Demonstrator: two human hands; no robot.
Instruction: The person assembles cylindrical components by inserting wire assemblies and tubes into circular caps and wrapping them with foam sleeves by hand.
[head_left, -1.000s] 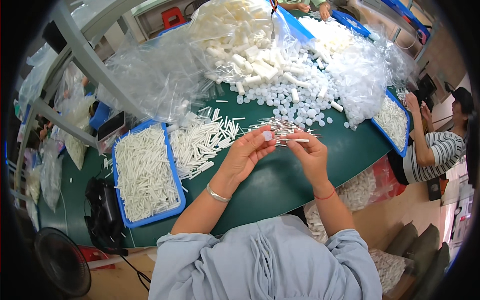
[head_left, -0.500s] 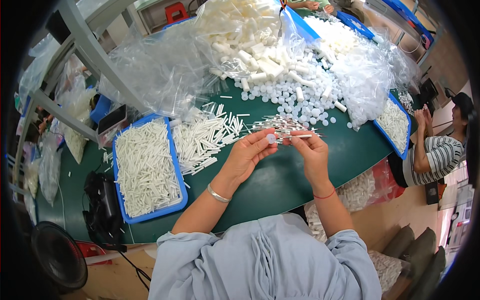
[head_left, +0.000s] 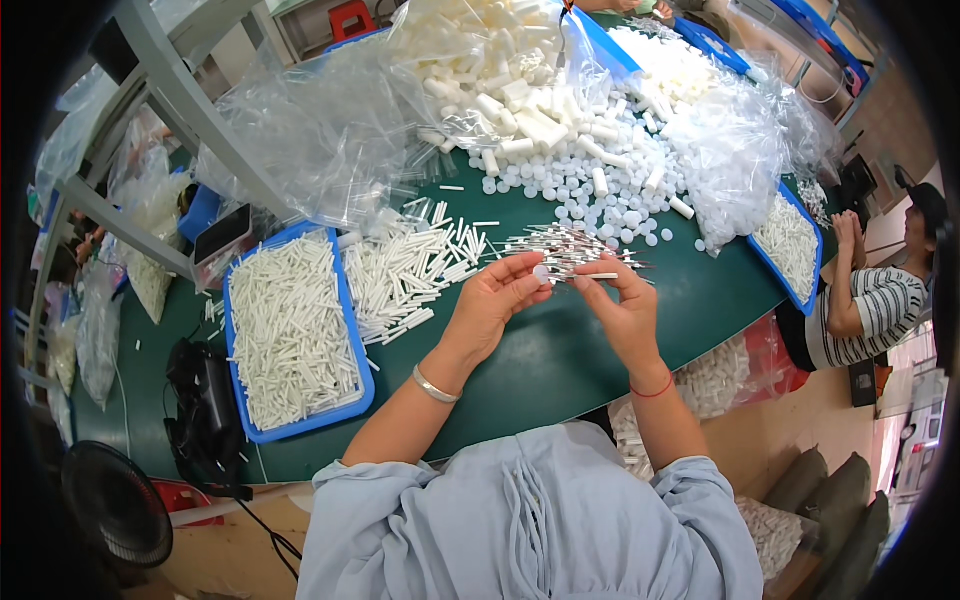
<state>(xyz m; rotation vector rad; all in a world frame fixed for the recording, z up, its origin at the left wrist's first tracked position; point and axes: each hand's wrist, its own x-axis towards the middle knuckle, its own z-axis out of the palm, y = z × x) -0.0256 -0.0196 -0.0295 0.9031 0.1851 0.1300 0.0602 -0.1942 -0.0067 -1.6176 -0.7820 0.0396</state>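
Note:
My left hand [head_left: 492, 305] is closed, pinching a small translucent white plastic disc [head_left: 541, 273] between thumb and fingers. Level with it, my right hand [head_left: 625, 310] grips a thin white stick [head_left: 601, 276] that lies sideways across its fingertips. Disc and stick are a short gap apart. Just beyond both hands lies a heap of thin pins [head_left: 565, 243], white with reddish-brown and metallic parts. Farther back, many loose discs like the held one [head_left: 590, 200] spread over the green table [head_left: 520, 385].
A blue tray [head_left: 362, 395] full of short white sticks stands left, with a loose pile of sticks [head_left: 400, 275] beside it. Bags of white foam-like pieces [head_left: 490, 60] fill the back. Another blue tray [head_left: 808, 300] stands right, near a person [head_left: 880, 295]. A black fan [head_left: 118, 503] is lower left.
Both hands stay almost in place, still holding the disc and the stick. The disc has dropped slightly, and the right hand's fingers have shifted a little.

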